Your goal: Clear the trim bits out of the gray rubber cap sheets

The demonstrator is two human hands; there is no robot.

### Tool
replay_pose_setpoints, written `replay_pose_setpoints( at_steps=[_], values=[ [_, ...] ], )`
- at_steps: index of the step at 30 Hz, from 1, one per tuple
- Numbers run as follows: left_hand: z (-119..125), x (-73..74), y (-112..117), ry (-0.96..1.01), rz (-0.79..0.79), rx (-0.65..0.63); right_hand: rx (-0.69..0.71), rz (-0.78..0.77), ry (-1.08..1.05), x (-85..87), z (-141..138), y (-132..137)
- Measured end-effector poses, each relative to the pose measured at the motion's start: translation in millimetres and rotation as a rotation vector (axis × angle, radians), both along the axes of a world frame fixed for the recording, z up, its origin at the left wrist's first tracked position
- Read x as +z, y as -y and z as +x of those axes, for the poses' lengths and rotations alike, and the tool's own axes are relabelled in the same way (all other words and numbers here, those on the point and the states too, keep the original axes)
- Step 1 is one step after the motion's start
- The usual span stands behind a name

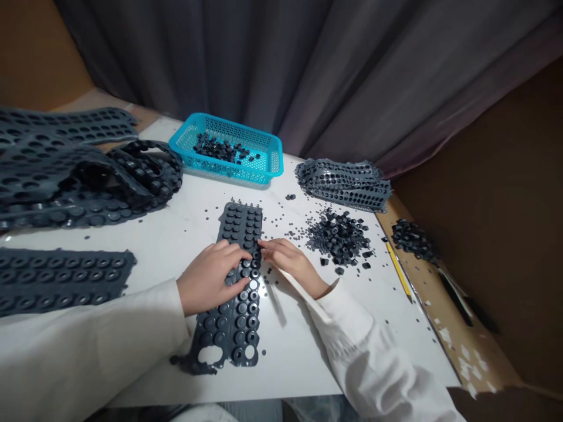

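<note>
A long dark rubber sheet [240,234] studded with round moulded parts lies lengthwise on the white table [176,234]. My left hand [211,278] rests on the sheet's middle with its fingers curled and pressing down on it. My right hand [288,261] touches the sheet's right edge, fingertips pinched at a stud. What the pinch holds is too small to name. Both arms wear white sleeves. A pile of loose black rubber pieces [338,237] lies just right of my right hand.
A blue mesh basket [272,155] with black pieces stands at the back. Stacked rubber sheets [79,170] fill the left, one more sheet [61,278] lies near left, emptied webbing [345,184] back right. A yellow pencil [399,272] and another small pile [413,237] lie at the right edge.
</note>
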State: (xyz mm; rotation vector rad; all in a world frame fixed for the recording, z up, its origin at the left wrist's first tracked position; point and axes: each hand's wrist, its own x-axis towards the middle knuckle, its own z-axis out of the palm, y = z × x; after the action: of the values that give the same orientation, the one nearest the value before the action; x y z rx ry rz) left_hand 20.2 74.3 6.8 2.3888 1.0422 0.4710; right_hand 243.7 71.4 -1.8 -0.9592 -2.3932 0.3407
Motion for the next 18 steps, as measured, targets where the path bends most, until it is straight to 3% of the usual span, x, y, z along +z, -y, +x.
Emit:
replay_pose_setpoints(
  at_steps=[3,6,9,12,18],
  values=[
    [0.0,0.0,-0.1,0.003,0.007,0.001,-0.109,0.107,0.044,3.8,4.6,-7.8],
    [-0.1,0.2,-0.1,0.003,0.007,-0.005,-0.222,0.069,-0.113,7.9,4.8,-13.0],
    [-0.2,0.1,-0.1,-0.001,-0.001,-0.011,-0.177,-0.152,-0.304,9.8,0.3,-10.9],
    [-0.2,0.2,-0.2,-0.001,-0.005,-0.01,-0.098,-0.307,-0.347,9.5,-3.0,-5.0],
    [-0.2,2.4,-0.3,-0.011,-0.007,-0.013,-0.032,-0.287,-0.314,7.1,-1.1,-2.7]
  ],
)
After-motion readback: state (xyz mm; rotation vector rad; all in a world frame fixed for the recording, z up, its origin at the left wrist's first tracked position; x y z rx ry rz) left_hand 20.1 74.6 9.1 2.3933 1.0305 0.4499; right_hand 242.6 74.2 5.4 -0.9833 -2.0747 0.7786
